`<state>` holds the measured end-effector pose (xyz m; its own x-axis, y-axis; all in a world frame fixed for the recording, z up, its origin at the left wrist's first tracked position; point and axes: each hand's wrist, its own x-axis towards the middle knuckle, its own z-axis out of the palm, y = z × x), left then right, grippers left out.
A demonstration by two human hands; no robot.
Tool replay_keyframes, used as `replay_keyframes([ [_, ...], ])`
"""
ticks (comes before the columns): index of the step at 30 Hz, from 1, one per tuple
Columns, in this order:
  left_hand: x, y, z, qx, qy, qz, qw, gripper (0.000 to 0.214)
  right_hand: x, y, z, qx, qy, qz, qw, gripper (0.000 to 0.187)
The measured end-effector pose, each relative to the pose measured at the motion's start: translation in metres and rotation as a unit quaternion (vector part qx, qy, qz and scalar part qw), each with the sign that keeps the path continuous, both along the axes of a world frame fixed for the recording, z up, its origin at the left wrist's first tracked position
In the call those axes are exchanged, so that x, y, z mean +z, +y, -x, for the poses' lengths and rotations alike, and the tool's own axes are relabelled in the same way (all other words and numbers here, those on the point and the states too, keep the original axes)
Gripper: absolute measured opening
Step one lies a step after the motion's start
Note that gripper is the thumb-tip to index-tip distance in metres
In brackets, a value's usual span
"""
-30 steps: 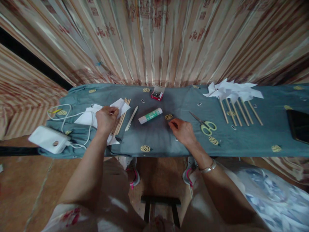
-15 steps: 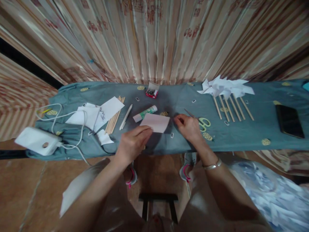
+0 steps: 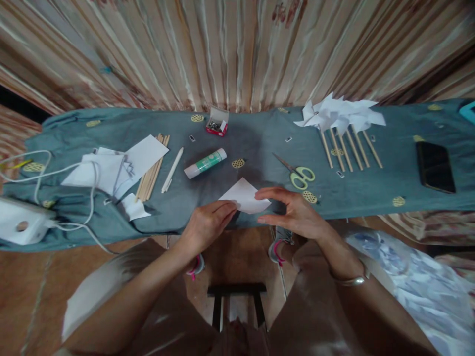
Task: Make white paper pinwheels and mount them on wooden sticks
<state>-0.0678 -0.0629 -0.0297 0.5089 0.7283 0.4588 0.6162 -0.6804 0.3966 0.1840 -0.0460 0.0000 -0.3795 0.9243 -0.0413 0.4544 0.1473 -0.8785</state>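
Observation:
A white square of paper [image 3: 244, 196] lies at the near edge of the blue-grey cloth-covered table [image 3: 260, 143], turned like a diamond. My left hand [image 3: 208, 225] pinches its left corner, fingers closed on it. My right hand [image 3: 293, 212] holds the paper's right side between thumb and fingers. A green-and-white glue stick [image 3: 205, 163] lies just beyond the paper. Green-handled scissors [image 3: 297, 173] rest to the right of it.
A stack of white paper [image 3: 111, 165], wooden sticks [image 3: 152, 170] and a white pen [image 3: 172, 169] lie at left. A small box of pins [image 3: 216, 121] sits at the back. Finished paper pinwheels [image 3: 341, 118] on sticks lie right, a black phone [image 3: 435, 166] farther right. A white charger [image 3: 18, 225] with cable hangs at the left edge.
My left hand took a sheet from the left stack and carried it to the middle front. My right hand moved in from near the scissors and took hold of the sheet's other side.

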Motion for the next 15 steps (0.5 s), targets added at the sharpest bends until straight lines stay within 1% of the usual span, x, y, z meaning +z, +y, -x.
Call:
replay_keyframes([
  [1,-0.001,0.001,0.0,0.005,-0.005,0.011,1.0,0.022,-0.001,-0.002,0.002,-0.001,-0.005,-0.003,1.0,0.036],
  [2,-0.001,0.002,-0.001,0.007,-0.01,0.024,1.0,0.022,-0.003,-0.002,0.004,-0.01,-0.01,-0.006,1.0,0.03],
  [4,-0.003,0.004,-0.001,0.012,-0.027,0.046,0.999,0.022,-0.009,-0.002,0.007,-0.045,-0.011,-0.013,0.999,0.014],
  [5,-0.004,0.005,-0.001,0.016,-0.037,0.055,0.998,0.022,-0.012,0.0,0.009,-0.059,-0.009,-0.015,0.998,0.012],
  [7,-0.005,0.008,-0.001,0.027,-0.053,0.069,0.996,0.023,-0.016,0.005,0.013,-0.078,-0.007,-0.017,0.997,0.015],
  [11,-0.005,0.015,0.002,0.048,-0.059,0.091,0.993,0.025,-0.02,0.017,0.019,-0.088,-0.038,-0.011,0.995,0.015],
  [15,-0.006,0.02,0.006,0.04,-0.062,0.112,0.991,0.024,-0.02,0.026,0.023,-0.092,-0.067,0.004,0.993,0.015],
])
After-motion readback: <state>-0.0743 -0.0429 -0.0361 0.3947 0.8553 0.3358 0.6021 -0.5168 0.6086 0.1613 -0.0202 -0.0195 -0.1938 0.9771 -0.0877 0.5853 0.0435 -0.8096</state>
